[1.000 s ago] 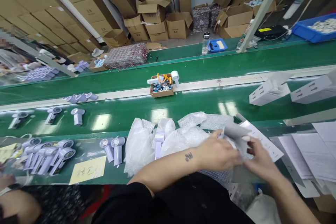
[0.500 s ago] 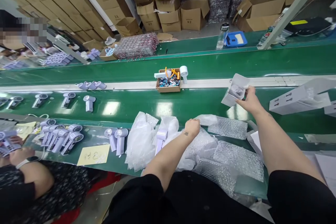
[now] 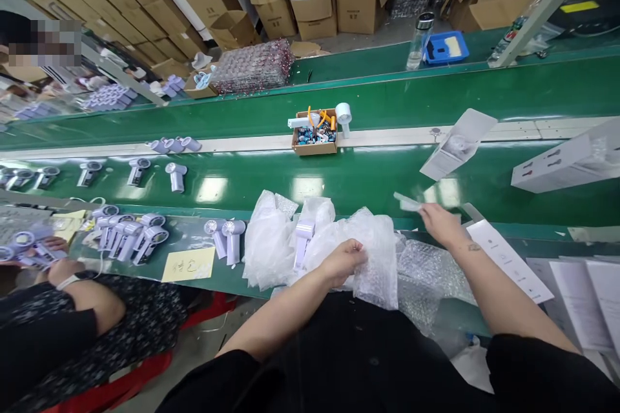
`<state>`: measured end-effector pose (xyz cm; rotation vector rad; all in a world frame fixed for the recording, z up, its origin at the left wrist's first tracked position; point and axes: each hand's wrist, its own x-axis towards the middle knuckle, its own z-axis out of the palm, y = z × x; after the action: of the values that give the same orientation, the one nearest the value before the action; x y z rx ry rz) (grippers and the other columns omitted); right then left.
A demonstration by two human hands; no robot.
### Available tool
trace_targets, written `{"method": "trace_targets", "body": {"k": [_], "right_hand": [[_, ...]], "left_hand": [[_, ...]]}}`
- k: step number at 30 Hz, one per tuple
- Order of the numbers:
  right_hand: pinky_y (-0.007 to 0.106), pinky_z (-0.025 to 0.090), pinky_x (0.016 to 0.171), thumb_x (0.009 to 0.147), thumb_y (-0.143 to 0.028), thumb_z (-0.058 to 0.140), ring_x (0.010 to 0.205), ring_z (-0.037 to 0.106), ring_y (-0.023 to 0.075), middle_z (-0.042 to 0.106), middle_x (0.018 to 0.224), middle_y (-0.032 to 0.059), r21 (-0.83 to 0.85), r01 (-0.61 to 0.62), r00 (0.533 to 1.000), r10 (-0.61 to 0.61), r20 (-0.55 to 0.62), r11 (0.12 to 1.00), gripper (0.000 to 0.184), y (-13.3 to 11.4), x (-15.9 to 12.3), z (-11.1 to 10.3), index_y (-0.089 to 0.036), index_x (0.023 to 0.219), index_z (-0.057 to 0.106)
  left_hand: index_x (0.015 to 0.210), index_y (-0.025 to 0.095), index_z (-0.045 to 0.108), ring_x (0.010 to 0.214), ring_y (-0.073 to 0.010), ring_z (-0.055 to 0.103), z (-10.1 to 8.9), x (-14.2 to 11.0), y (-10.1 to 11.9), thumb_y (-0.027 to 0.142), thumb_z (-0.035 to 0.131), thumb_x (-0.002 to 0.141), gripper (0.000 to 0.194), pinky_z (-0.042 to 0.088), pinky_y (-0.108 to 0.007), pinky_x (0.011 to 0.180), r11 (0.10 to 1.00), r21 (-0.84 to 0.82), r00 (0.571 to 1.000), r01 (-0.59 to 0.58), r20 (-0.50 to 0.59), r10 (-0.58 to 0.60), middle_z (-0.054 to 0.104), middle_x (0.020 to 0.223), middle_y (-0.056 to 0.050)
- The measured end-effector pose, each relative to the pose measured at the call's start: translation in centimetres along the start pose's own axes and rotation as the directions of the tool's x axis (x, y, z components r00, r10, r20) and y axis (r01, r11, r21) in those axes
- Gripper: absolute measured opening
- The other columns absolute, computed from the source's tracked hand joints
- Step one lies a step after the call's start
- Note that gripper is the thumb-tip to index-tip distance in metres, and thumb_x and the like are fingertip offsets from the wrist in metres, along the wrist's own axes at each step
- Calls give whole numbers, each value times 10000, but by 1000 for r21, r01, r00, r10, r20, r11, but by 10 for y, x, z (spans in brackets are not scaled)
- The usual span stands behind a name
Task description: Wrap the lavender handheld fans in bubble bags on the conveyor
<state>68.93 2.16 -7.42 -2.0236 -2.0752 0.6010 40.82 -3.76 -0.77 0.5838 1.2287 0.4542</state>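
Observation:
My left hand (image 3: 345, 262) pinches the upper edge of a bubble-wrap bag (image 3: 380, 264), which hangs close to my body. My right hand (image 3: 440, 224) is closed on a thin, pale strip (image 3: 407, 202), blurred, its material unclear. Beyond that hand an open white box (image 3: 453, 151) rests on the green belt, with clear wrapping inside. A lilac handheld fan (image 3: 303, 239) lies among other bubble-wrap bags (image 3: 268, 245) left of my left hand. More bubble wrap (image 3: 426, 264) is spread between my arms. Right of my right hand lies a white printed box (image 3: 508, 261).
A small carton (image 3: 314, 148) of little parts and orange-handled tools sits on the belt's middle strip. Another white box (image 3: 557, 164) is at right. Several lilac fans (image 3: 130, 235) lie near a co-worker's hands (image 3: 62, 264) at left, beside a yellow note (image 3: 188, 264).
My right hand has let go of the open white box, come nearer and closed on the pale strip. My left hand has drawn a bubble-wrap bag toward my body. The view has shifted.

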Motion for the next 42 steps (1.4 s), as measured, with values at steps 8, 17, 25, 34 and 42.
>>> {"method": "trace_targets", "body": {"k": [8,17,25,34,42], "right_hand": [[446,483,873,850,-438,521,1113,519,286,473,1292,103,307,280,935,-331,127,910,227,-45,-150,21,-265,946,633],[497,486,818,714,-336,630,993,586,339,646,1013,135,128,94,979,-115,167,987,409,-29,-168,100,-189,1093,587],[464,529,754,792,-506,551,850,662,308,712,861,93,705,-311,930,52,363,638,361,-35,-141,42,-195,953,640],[497,464,840,718,-560,568,1054,580,370,614,1107,235,600,-379,916,380,131,705,836,-135,-104,130,-62,1338,308],[544,242,1037,719,-589,550,1308,281,414,391,1332,308,293,-465,849,515,-120,835,824,-91,-115,85,-29,1300,381]], "left_hand": [[860,158,549,602,-106,573,-59,-29,46,290,758,578,374,433,-228,601,912,-210,934,-353,-124,334,618,723,16],[779,153,557,540,-73,504,-59,-35,21,298,738,575,308,383,-195,550,934,-92,937,-344,-88,337,588,654,30],[1069,193,487,595,-123,552,-71,-30,-30,360,617,763,372,436,-244,605,858,399,940,-324,29,341,580,706,24],[1380,368,356,1149,-281,468,-86,-24,-62,256,466,886,519,339,-512,973,-423,816,589,-395,578,564,519,1242,-90],[1254,301,534,1352,-369,177,-96,-10,-51,638,499,780,582,-51,-694,1028,-557,710,630,-431,678,378,444,1386,-54]]}}
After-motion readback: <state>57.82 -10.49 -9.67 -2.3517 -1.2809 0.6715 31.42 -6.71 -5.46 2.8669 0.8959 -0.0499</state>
